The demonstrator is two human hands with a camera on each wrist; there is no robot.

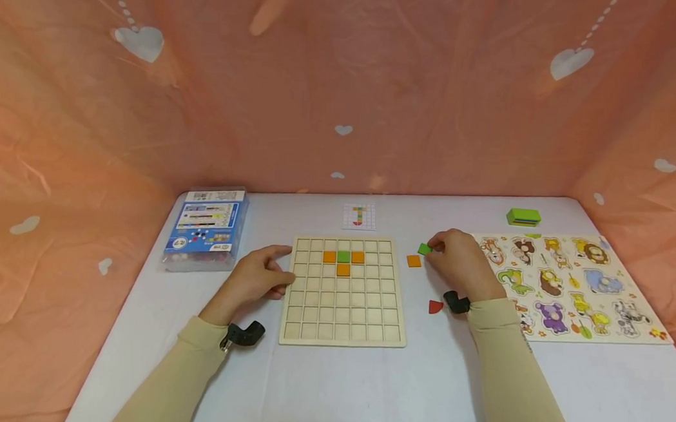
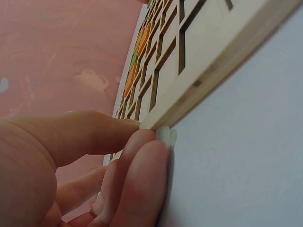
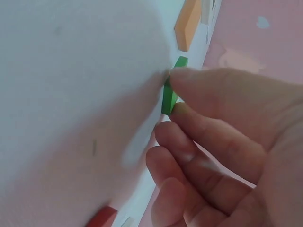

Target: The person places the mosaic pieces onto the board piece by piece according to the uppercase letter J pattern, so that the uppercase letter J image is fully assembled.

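Note:
A wooden grid board [image 1: 343,333] lies on the white table, with orange tiles [image 1: 343,270] and a green tile [image 1: 343,256] in its upper cells. My left hand [image 1: 260,272] is at the board's left side, its thumb and fingertips holding the edge in the left wrist view. To the right of the board, my right hand [image 1: 459,260] pinches another green square tile [image 3: 169,97] between thumb and index finger, low over the table. A loose orange tile [image 1: 414,261] lies just beside that green one. Nearer the right wrist is a red quarter-round tile [image 1: 435,307].
Behind the board lies a small pattern card [image 1: 359,216] with a coloured J-shaped figure. A blue-labelled clear box [image 1: 206,229] stands at left. An animal puzzle board [image 1: 577,290] lies at right, partly under the right forearm, with a green block [image 1: 522,216] behind it.

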